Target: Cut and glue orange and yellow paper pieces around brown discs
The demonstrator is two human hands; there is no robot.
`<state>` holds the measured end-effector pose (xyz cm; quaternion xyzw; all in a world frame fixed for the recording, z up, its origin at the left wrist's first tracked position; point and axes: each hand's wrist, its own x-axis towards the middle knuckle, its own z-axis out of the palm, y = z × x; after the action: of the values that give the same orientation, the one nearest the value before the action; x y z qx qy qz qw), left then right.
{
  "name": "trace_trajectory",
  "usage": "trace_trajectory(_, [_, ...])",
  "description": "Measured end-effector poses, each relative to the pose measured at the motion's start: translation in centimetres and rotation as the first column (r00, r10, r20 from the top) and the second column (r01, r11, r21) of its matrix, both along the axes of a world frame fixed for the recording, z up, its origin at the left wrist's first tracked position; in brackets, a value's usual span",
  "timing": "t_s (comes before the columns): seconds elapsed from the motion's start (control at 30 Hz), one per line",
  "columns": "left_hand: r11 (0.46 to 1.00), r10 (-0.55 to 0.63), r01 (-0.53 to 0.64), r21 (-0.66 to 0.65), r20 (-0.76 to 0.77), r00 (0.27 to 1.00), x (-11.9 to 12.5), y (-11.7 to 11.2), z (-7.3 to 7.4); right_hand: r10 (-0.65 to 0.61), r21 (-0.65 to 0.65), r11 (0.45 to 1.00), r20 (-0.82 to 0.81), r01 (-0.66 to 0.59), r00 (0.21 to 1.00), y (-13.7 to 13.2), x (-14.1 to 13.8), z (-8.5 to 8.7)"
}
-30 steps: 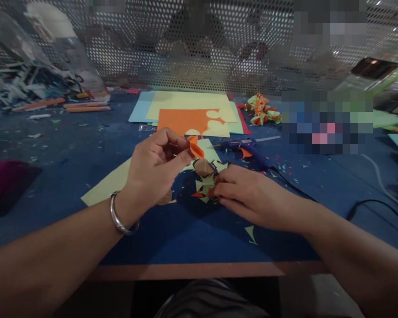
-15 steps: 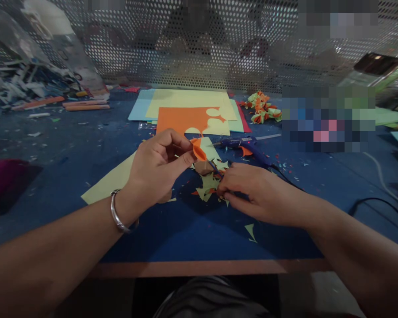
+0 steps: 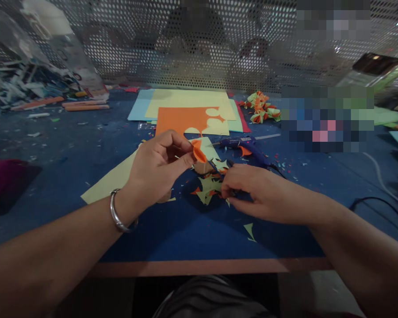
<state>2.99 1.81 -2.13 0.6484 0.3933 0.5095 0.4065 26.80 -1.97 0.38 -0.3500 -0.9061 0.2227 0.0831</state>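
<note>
My left hand [image 3: 157,168] is raised over the blue table [image 3: 69,159], thumb and fingers pinched on a small curled orange paper piece [image 3: 198,152]. My right hand [image 3: 252,190] lies low on the table with its fingers closed at a heap of pale green and orange paper scraps [image 3: 208,187]; what it grips is hidden. A small brown cone-shaped paper piece [image 3: 203,167] sits between the two hands. A metal bangle [image 3: 117,216] circles my left wrist.
A blue glue gun [image 3: 248,148] with a black cord lies right of the scraps. Orange [image 3: 179,121], yellow and light blue paper sheets lie behind, folded paper flowers [image 3: 262,110] further right. A perforated metal screen [image 3: 199,53] closes the back. Pencils and clutter lie far left.
My right hand has slid slightly right and back over the scraps, uncovering more of them. My left hand keeps the orange piece in nearly the same place.
</note>
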Motion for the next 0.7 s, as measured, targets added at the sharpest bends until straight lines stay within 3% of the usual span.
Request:
trace_trajectory(0.13, [1.0, -0.023, 0.022, -0.015, -0.043, 0.999, 0.0, -0.1, 0.1, -0.006, -0.013, 1.0, -0.055, 0.006, 0.998, 0.0, 0.1, 0.4])
trace_trajectory(0.27, [0.995, -0.084, 0.078, -0.056, -0.104, 0.991, 0.1, -0.2, 0.0, -0.105, -0.034, 0.994, -0.187, 0.1, 0.977, 0.0, 0.1, 0.8])
trace_trajectory(0.47, [0.986, -0.158, 0.154, -0.06, -0.07, 0.985, 0.3, -0.5, -0.6, -0.302, -0.068, 0.951, -0.424, 0.302, 0.854, -0.3, -0.1, 1.0])
trace_trajectory(0.7, [0.993, -0.075, 0.09, 0.08, -0.178, 0.981, 0.6, -1.2, -0.1, -0.369, -0.048, 0.908, -0.56, 0.416, 0.742, -0.4, -1.1, 0.4])
